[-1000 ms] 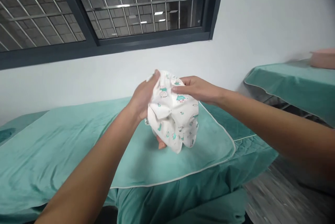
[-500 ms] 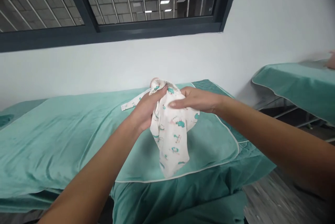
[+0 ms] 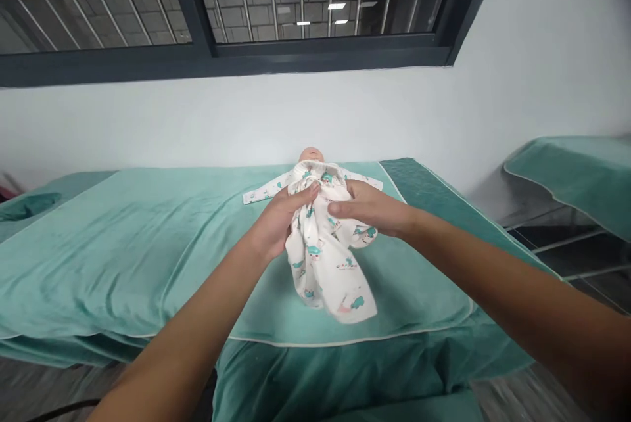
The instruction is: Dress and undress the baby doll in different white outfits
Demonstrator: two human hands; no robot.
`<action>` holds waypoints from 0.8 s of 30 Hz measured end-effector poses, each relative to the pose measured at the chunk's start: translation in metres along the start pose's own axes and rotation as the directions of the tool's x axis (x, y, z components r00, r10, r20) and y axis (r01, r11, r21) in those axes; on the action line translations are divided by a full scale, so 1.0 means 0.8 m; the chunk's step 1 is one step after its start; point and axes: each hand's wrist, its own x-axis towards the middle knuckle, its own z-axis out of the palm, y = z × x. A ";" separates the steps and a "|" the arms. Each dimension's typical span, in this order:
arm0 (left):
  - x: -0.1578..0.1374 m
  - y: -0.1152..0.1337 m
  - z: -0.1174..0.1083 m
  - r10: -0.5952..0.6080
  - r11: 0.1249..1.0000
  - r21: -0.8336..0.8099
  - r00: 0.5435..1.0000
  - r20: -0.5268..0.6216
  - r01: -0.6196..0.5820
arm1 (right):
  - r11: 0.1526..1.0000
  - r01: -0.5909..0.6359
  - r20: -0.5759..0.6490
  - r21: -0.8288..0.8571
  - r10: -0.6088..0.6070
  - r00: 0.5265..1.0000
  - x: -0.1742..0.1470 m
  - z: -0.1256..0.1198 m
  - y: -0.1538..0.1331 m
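A white baby garment (image 3: 345, 277) with a green and pink print hangs bunched between my hands, its lower part falling loose toward me. My left hand (image 3: 279, 218) pinches the cloth on the left side, thumb on top. On the right side my right hand (image 3: 377, 206) grips the same cloth, its thumb laid across the front. Behind the bunched cloth, the pale head of a baby doll (image 3: 311, 154) shows at the collar. One sleeve (image 3: 266, 190) spreads out to the left and the other (image 3: 367, 179) to the right. The doll's body is hidden.
Under the doll is a bed with a green cover (image 3: 172, 244), pale piping along its edges. A white wall (image 3: 197, 119) and a dark-framed window (image 3: 325, 57) stand behind it. At the right is another green-covered bed (image 3: 582, 165) with a metal frame.
My hands have lowered slightly and the cloth's loose end has swung right. The doll's head and the right sleeve now show beyond the cloth. My view has shifted left.
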 end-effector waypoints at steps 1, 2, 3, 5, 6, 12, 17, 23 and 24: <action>0.000 -0.002 -0.001 -0.006 1.000 -0.002 1.000 -0.003 0.006 | 0.999 -0.026 0.044 -0.047 0.028 0.999 0.000 0.001 0.000; 0.000 -0.004 -0.002 -0.013 1.000 0.001 1.000 -0.007 0.013 | 0.995 -0.052 0.055 -0.083 0.057 0.997 0.001 0.002 -0.001; 0.000 -0.005 -0.003 -0.020 1.000 0.007 1.000 -0.013 0.020 | 0.992 -0.073 0.031 -0.107 0.076 0.997 0.002 0.003 -0.001; -0.002 -0.004 -0.005 -0.050 0.999 0.019 0.999 -0.003 0.050 | 0.989 -0.075 -0.095 -0.124 0.064 0.993 0.004 0.004 -0.001; -0.002 -0.003 -0.006 -0.078 0.997 0.026 0.997 0.025 0.077 | 0.992 -0.050 -0.174 -0.112 0.030 0.984 0.006 0.002 0.000; -0.002 0.009 -0.014 -0.152 0.980 0.151 0.974 0.169 0.127 | 0.966 0.168 -0.265 0.195 -0.113 0.958 0.021 -0.009 0.000; 0.012 0.018 -0.010 -0.024 0.992 0.126 0.999 0.022 0.022 | 0.937 0.136 -0.191 0.321 -0.076 0.979 0.024 -0.001 0.005; 0.018 0.020 -0.016 -0.006 0.991 0.133 1.000 -0.030 0.010 | 0.993 -0.043 0.059 0.110 0.037 0.998 0.022 0.005 0.007; 0.017 0.018 -0.020 -0.013 0.990 0.137 1.000 -0.015 0.015 | 0.991 -0.016 -0.002 0.130 0.016 1.000 0.024 0.004 0.007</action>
